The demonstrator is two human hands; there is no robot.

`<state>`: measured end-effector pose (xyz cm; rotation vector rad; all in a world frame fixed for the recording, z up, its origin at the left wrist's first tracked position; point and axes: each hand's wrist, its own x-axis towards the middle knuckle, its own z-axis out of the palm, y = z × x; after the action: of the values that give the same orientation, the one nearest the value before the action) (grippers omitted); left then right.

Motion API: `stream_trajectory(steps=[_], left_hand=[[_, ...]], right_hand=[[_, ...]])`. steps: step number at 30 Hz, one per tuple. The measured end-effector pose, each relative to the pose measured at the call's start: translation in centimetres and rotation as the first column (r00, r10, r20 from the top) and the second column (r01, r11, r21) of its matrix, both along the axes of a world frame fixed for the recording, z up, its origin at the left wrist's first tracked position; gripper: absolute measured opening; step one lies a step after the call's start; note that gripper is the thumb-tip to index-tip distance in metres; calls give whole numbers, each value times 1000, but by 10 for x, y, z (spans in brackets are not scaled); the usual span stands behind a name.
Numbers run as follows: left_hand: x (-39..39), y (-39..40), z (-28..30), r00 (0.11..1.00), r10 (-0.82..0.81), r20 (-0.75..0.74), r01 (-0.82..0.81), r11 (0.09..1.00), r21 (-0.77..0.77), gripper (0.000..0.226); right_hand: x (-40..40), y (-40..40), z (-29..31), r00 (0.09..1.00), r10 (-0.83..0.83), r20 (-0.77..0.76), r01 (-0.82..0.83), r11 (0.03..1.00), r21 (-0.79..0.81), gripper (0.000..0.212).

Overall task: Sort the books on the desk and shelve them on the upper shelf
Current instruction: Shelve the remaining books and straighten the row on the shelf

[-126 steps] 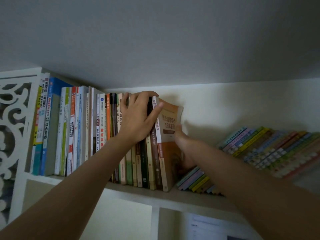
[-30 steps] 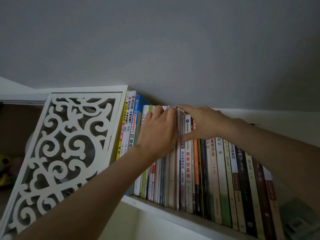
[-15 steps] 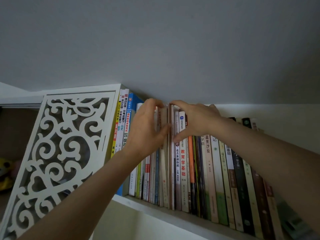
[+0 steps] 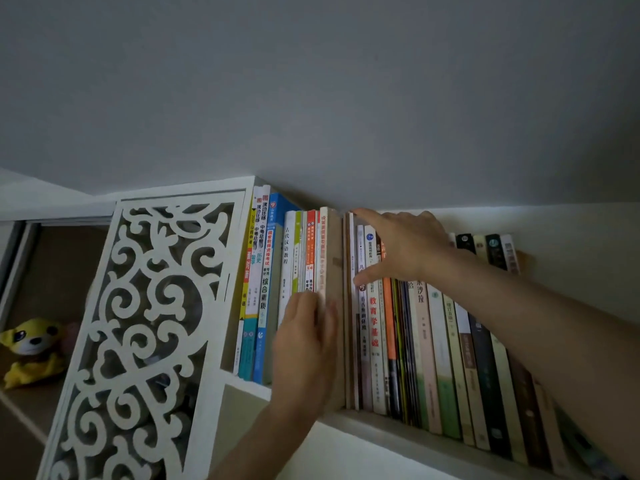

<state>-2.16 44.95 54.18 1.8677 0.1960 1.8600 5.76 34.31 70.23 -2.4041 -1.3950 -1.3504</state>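
A long row of upright books (image 4: 426, 341) fills the white upper shelf (image 4: 398, 431), spines facing me. My left hand (image 4: 306, 344) lies low against the spines of the left group, fingers straight, beside a tan book (image 4: 334, 271) that stands with its cover half exposed. My right hand (image 4: 401, 247) rests on the tops of the books just right of a narrow gap, its thumb pressing a white spine; its fingers look fairly straight.
A white carved fretwork panel (image 4: 149, 323) closes the shelf's left end. Behind it, in a brown compartment, sits a yellow plush toy (image 4: 33, 348). The grey ceiling comes close above the book tops.
My left hand has slid down from the book tops to the lower spines. A gap has opened beside the tan book. My right hand stays on the tops.
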Motion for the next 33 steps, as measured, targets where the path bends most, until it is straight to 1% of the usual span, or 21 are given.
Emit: stream_trajectory(steps=[2, 4, 5, 7, 10, 14, 18, 22, 25, 27, 29, 31, 33], left_hand=[[-16, -1, -4, 998, -68, 10, 68, 993, -93, 21], [-21, -2, -10, 991, -119, -58, 108, 980, -170, 15], [-21, -4, -12, 986, -131, -100, 112, 978, -178, 14], [-18, -11, -15, 979, -107, -174, 79, 984, -157, 27], [-26, -21, -13, 979, -43, -199, 19, 992, -122, 32], [-47, -23, -16, 981, -72, -180, 51, 992, -118, 26], [-72, -12, -23, 990, -59, -128, 41, 989, -139, 28], [-91, 0, -28, 995, -39, -94, 27, 991, -127, 27], [-104, -1, -29, 995, -56, -82, 46, 992, -118, 26], [-116, -4, -25, 997, -73, -39, 68, 990, -126, 19], [-128, -5, -18, 996, -85, -11, 82, 987, -136, 19], [-134, -3, -9, 996, -86, -16, 84, 988, -128, 19], [-135, 1, -1, 994, -104, -21, 100, 985, -138, 18]], right_hand=[[0, 0, 0, 1000, 2, -27, -1, 1000, 15, 113], [0, 1, -1, 999, 3, -34, -2, 1000, 27, 107], [0, 1, -1, 1000, 1, -25, 0, 999, 32, 105], [-1, 1, -1, 1000, 3, -16, -3, 1000, 28, 105], [-2, 1, -2, 1000, 14, -12, -13, 1000, 18, 109], [-1, 0, 0, 1000, 22, -4, -22, 1000, 6, 107], [1, 0, 1, 1000, 13, -5, -13, 1000, 21, 100], [5, 0, 4, 1000, 21, -16, -20, 1000, 16, 91], [6, 0, 4, 1000, 10, 6, -10, 1000, -1, 91], [5, 0, 2, 1000, 3, 31, -3, 1000, 15, 92], [4, 0, -1, 999, 1, 38, -2, 999, 36, 90], [2, 0, -1, 999, 13, 43, -15, 999, 31, 88], [-1, -2, -1, 999, 29, 30, -29, 1000, 10, 91]])
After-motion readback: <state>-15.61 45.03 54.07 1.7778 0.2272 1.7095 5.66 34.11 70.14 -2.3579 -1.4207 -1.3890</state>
